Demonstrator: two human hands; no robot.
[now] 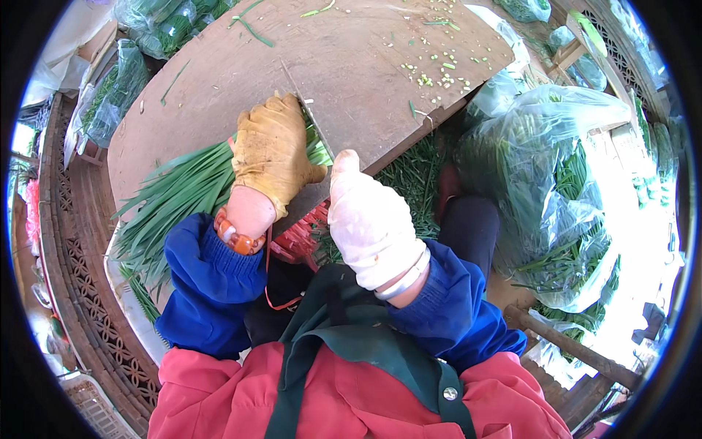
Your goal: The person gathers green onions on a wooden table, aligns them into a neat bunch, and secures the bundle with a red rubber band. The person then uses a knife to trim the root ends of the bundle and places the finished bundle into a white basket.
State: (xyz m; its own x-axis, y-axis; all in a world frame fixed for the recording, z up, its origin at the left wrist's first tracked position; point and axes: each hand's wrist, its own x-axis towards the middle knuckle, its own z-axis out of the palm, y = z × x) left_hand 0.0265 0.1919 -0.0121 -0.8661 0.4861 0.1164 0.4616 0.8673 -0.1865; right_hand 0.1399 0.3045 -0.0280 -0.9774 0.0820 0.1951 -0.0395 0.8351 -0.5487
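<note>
A bunch of long flat green leaves that look like garlic chives (184, 192) lies on a worn wooden board (208, 88), with a pinkish band around it. My left hand (274, 148), in a stained yellow glove, grips the bunch near its pale stem end. My right hand (373, 222), in a white glove, is closed around the handle of a knife (310, 112); the handle itself is hidden. Its blade appears almost edge-on, pointing away from me, right beside my left hand's fingers and the stem ends.
Chopped stem bits (439, 77) are scattered at the board's far right. Loose green trimmings (414, 186) lie below its edge. A large clear plastic bag of greens (537, 181) stands on the right. Red plastic strips (300, 233) hang beneath the board. More bagged greens (118, 93) sit far left.
</note>
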